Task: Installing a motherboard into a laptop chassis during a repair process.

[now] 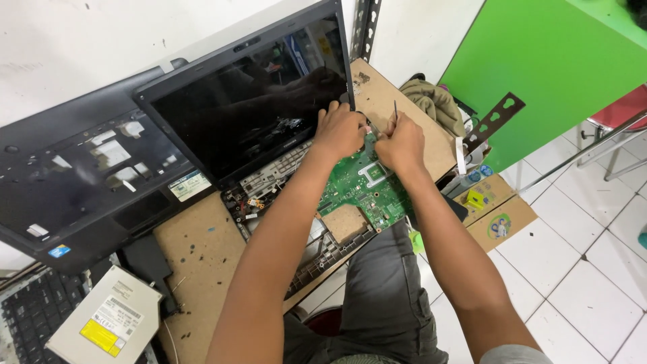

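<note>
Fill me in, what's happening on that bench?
A person has an opened laptop on a particle-board bench. The left hand presses at the green motherboard's top edge by the screen hinge; the right hand holds a thin tool there. The removed palmrest cover and an optical drive lie aside.

Bright even daylight, soft shadows, reflections on laptop screen (249,101), sharp focus, wide-angle edge distortion

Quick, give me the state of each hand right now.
Left hand: closed, fingers pressing on the green circuit board near the laptop hinge.
Right hand: closed on a thin screwdriver, tip down at the board.
</note>
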